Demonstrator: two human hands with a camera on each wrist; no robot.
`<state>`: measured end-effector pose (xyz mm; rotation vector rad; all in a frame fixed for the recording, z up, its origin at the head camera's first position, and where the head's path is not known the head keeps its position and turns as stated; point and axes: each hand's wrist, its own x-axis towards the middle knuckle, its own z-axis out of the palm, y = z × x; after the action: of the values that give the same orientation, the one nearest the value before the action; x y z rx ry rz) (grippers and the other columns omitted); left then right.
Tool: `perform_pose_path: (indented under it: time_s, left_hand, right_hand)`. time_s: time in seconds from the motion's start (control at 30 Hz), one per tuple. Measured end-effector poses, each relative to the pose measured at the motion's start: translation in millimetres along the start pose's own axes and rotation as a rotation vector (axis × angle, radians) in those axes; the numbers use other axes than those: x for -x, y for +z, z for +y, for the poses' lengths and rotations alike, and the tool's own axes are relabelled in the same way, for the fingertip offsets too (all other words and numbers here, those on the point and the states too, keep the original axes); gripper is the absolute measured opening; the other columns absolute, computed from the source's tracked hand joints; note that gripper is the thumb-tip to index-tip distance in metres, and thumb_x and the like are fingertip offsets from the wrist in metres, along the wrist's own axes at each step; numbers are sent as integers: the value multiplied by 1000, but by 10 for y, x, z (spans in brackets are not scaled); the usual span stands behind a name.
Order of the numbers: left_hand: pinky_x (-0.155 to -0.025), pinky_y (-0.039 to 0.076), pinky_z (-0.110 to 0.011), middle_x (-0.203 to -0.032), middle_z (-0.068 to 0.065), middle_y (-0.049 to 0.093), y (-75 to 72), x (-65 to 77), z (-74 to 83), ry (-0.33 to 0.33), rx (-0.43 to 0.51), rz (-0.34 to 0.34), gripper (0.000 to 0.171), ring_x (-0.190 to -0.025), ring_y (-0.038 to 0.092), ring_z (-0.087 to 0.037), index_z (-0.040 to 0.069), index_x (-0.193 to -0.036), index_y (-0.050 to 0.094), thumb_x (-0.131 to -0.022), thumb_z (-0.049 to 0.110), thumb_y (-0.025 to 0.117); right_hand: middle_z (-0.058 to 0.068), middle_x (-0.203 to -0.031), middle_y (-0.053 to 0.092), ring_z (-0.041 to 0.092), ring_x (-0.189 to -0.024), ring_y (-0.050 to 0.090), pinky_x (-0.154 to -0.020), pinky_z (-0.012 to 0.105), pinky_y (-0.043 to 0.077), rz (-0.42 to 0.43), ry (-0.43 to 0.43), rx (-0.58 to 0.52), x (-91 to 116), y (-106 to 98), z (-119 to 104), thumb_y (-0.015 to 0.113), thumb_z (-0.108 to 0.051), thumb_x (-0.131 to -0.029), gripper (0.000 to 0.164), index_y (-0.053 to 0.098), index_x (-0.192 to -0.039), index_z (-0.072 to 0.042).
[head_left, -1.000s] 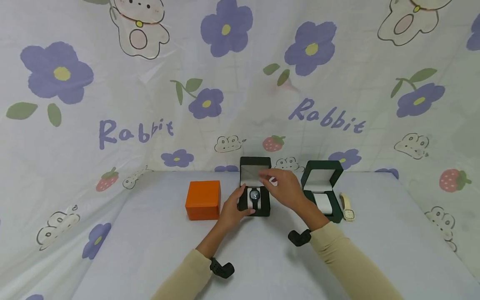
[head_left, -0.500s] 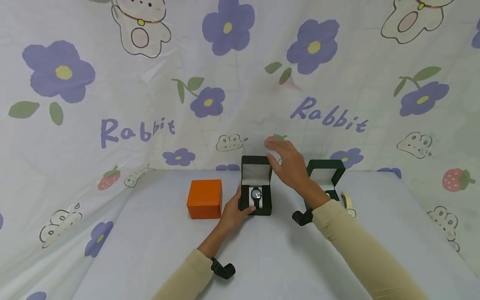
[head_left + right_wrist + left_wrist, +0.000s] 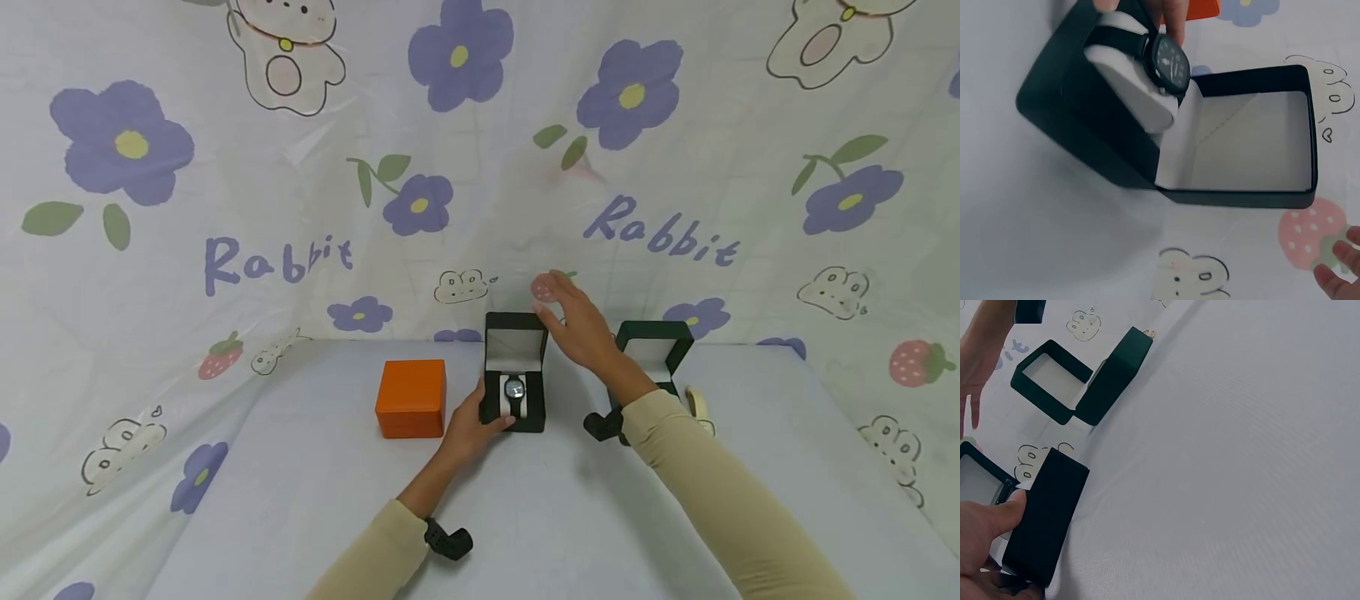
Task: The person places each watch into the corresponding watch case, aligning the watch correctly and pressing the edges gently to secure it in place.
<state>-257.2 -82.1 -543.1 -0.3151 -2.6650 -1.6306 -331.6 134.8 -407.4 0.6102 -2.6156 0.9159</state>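
A dark watch box (image 3: 535, 402) stands with its lid raised at the middle of the table. In it a black-strapped watch (image 3: 514, 389) with a round dark face sits round a white cushion (image 3: 1129, 81). My left hand (image 3: 467, 427) grips the box's lower part from the left, thumb over its front edge. In the left wrist view that thumb (image 3: 1007, 514) presses on the rim. Beside the lid's top right corner hovers my right hand (image 3: 583, 333), its fingers extended and holding nothing. The right wrist view shows its fingertips (image 3: 1329, 278) apart from the lid.
An orange box (image 3: 410, 400) sits left of the watch box. To the right stands a second watch box (image 3: 654, 329), green with its lid up, partly hidden by my right forearm. A gold-coloured watch (image 3: 697, 402) lies beyond it. A printed cloth (image 3: 480, 208) hangs behind the table.
My right hand has gone from above the watch inside the box up and back to beside the raised lid's right corner. The left hand keeps its grip on the watch box.
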Motion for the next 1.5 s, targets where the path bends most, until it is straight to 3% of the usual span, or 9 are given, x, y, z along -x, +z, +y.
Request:
perform_pose_path:
  time_s: [0.23, 0.47, 0.8, 1.13, 1.3, 1.43, 1.5]
  left_hand:
    - [-121, 29, -48, -162, -20, 30, -5, -12, -1, 6, -4, -12, 90, -149, 31, -34, -8, -157, 22, -94, 28, 76]
    - [-120, 31, -48, -160, -21, 32, -29, -5, 22, 17, 12, -22, 90, -147, 34, -35, -8, -157, 22, -92, 19, 78]
    - [-121, 29, -49, -161, -22, 29, -50, 1, 26, 1, 6, -29, 89, -149, 31, -36, -10, -156, 23, -94, 25, 76]
    - [-117, 35, -48, -159, -22, 34, -44, -5, -5, 9, 2, -6, 88, -146, 36, -36, -10, -155, 26, -93, 26, 77]
    - [-117, 37, -45, -158, -20, 37, -36, -2, -31, -7, 2, -1, 90, -144, 40, -33, -7, -156, 27, -91, 29, 78]
    - [-117, 36, -45, -159, -19, 36, -46, 6, -42, -12, 1, 2, 91, -145, 39, -33, -6, -156, 26, -91, 30, 79]
    - [-117, 36, -45, -159, -19, 35, -50, 9, -52, -14, 2, 3, 90, -145, 38, -33, -6, -156, 27, -92, 30, 78]
  right_hand:
    - [16, -164, 30, 35, -150, 28, -122, 55, 25, -48, 72, -84, -5, 81, 67, 43, -39, -110, 61, 31, -159, -5]
    - [18, -160, 36, 40, -142, 41, -115, 57, 35, -126, 116, -148, -6, 143, 76, 40, -42, -110, 62, 32, -158, -4]
    - [21, -157, 41, 41, -140, 44, -113, 57, 38, -146, 166, -204, -30, 226, 120, 28, -42, -112, 59, 36, -157, -4]
    - [22, -153, 45, 40, -141, 42, -116, 56, 35, -160, 210, -212, -34, 282, 118, 27, -45, -112, 63, 39, -154, 1]
    - [22, -143, 54, 39, -131, 52, -107, 57, 44, -156, 182, -201, -17, 306, 123, 30, -40, -112, 56, 47, -148, -1]
    - [24, -123, 61, 40, -102, 62, -85, 51, 53, -185, 172, -214, -21, 322, 137, 34, -38, -112, 48, 52, -140, -4]
    - [24, -121, 60, 42, -99, 62, -81, 50, 56, -210, 185, -249, -24, 326, 141, 36, -38, -112, 46, 52, -139, -5]
